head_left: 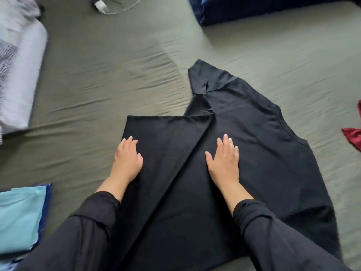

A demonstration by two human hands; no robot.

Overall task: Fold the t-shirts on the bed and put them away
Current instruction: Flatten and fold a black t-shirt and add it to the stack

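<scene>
A black t-shirt (254, 145) lies flat on the green bed sheet (97, 94), its left side folded over toward the middle. My left hand (128, 159) rests palm down on the left edge of the folded flap, fingers slightly apart. Pressing flat on the shirt just right of the fold line is my right hand (224, 161), fingers spread. Neither hand grips the cloth. Both arms wear dark sleeves. A folded light blue garment (19, 218) sits on a dark blue one at the lower left.
White and striped bedding (17, 71) is piled at the left edge. A dark navy folded item (254, 10) lies at the top right. A red garment (353, 137) peeks in at the right edge. A white charger with cable (101, 5) lies at the top.
</scene>
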